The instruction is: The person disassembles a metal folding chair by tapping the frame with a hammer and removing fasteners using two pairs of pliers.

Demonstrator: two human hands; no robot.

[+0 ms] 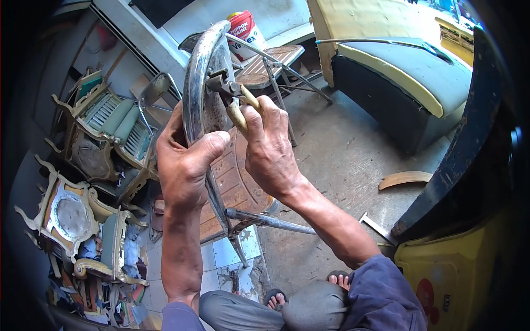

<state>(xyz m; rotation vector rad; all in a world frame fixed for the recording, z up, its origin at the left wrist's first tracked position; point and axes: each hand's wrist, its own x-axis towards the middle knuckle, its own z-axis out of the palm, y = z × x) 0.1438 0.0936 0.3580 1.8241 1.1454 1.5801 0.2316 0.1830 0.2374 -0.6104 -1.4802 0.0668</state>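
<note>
The left hand (190, 160) was wrapped around the shiny, curved metal chair back (194, 94). The right hand (271, 146) held the dark metal pliers with yellowish handles (232, 89). The tip of the pliers was at the chair back's inside edge, up above the rusty brown seat (234, 179). A red-and-white paint bucket (245, 34) was farther away.

Left arm (181, 248) extends toward far side; left hand (185, 165) clasped, thumb (215, 143) pointing right. Right arm (331, 220) slants from near right; right hand (271, 146) gripping, fingers (254, 122) curled.
</note>
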